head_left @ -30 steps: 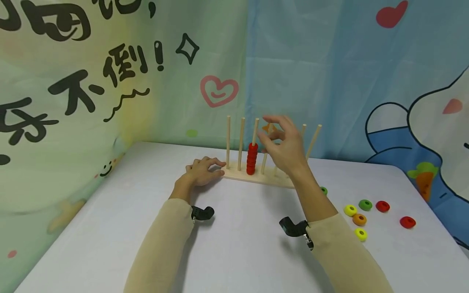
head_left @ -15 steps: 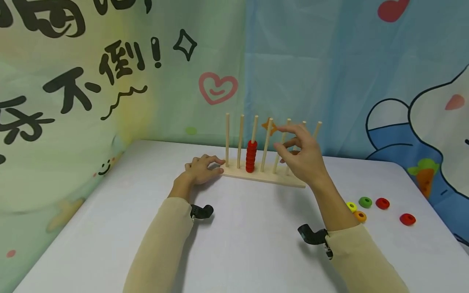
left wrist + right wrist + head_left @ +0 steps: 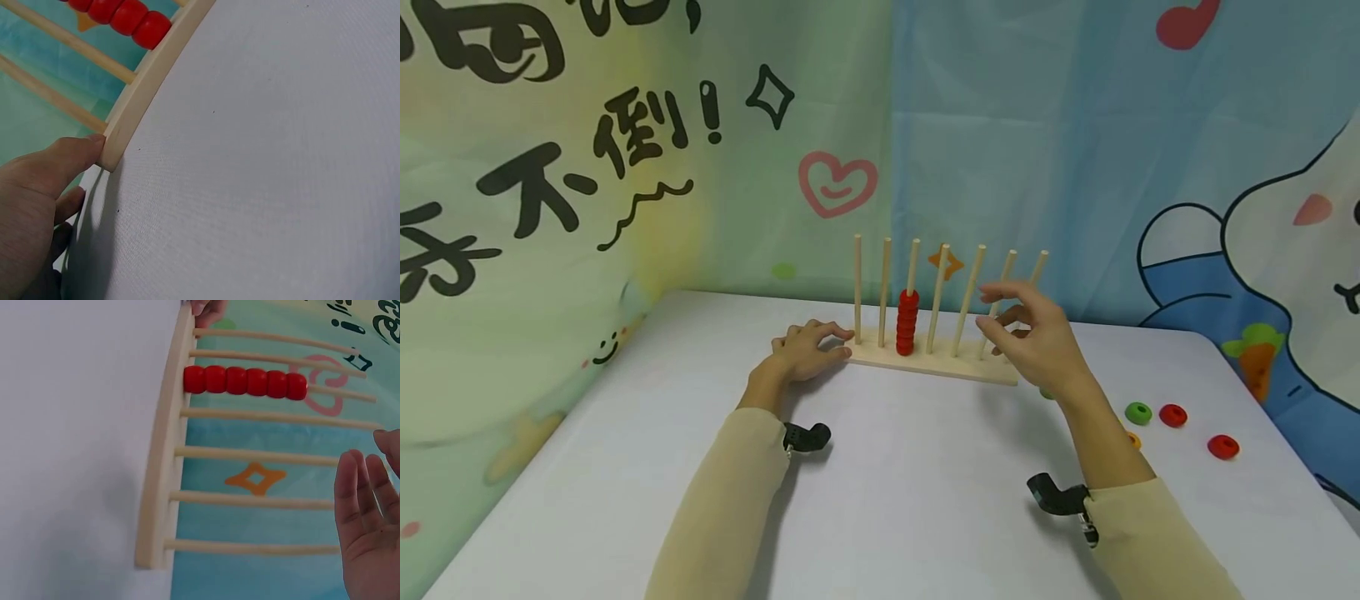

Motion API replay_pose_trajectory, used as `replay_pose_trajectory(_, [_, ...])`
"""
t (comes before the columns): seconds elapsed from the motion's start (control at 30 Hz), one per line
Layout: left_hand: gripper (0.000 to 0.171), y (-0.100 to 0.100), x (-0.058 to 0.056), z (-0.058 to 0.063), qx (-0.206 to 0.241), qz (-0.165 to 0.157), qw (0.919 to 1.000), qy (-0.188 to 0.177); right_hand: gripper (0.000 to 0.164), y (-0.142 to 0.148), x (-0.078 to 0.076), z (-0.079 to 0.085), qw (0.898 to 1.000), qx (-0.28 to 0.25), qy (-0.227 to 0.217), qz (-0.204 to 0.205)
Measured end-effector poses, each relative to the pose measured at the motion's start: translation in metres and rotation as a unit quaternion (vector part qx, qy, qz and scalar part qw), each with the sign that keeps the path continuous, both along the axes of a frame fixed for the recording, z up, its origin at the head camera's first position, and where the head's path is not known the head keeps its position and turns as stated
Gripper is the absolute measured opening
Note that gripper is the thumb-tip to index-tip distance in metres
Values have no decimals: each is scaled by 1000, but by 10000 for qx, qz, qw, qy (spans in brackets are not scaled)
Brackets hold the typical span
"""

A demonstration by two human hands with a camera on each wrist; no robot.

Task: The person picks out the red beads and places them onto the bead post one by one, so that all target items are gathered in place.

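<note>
A wooden bead stand [image 3: 925, 362] with several upright pegs is on the table. Several red beads [image 3: 907, 323] are stacked on its third peg from the left; the other pegs carry no beads. My left hand [image 3: 805, 350] holds the stand's left end between thumb and index finger, and the left wrist view has the thumb [image 3: 87, 150] against the corner of the base. In front of the pegs at the stand's right end, my right hand [image 3: 1033, 333] hovers with fingers loosely bent. Nothing shows between its fingers in the right wrist view, where the palm [image 3: 375, 550] is visible.
Loose beads lie right of the stand: a green bead [image 3: 1138, 413], a red bead [image 3: 1173, 416] and another red bead [image 3: 1223, 447]. An orange bead [image 3: 1134, 440] and a second green bead [image 3: 1047, 393] are partly behind my right arm. A printed curtain [image 3: 1000, 167] hangs behind the table.
My right hand has moved right along the stand, from beside the red stack to the pegs at the right end. My left hand stays at the left end. The red stack looks the same.
</note>
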State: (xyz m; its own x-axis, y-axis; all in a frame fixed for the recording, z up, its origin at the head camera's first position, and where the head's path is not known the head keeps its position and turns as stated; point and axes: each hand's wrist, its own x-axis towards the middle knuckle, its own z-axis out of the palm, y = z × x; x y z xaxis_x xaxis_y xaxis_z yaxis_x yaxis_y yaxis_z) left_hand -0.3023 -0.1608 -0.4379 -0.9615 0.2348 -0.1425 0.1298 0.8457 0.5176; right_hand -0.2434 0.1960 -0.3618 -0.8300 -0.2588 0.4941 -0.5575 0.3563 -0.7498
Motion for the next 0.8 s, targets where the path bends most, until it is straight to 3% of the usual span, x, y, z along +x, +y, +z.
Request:
replay_pose_trajectory(0.33, [44,0,2,1,42,2,10000,-39,39,23,9,-15,9982,556,-157,-177])
replay_pose_trajectory(0.8, [44,0,2,0,91,-1,10000,-19,40,57,23,-13,9888,1239,-500,-666])
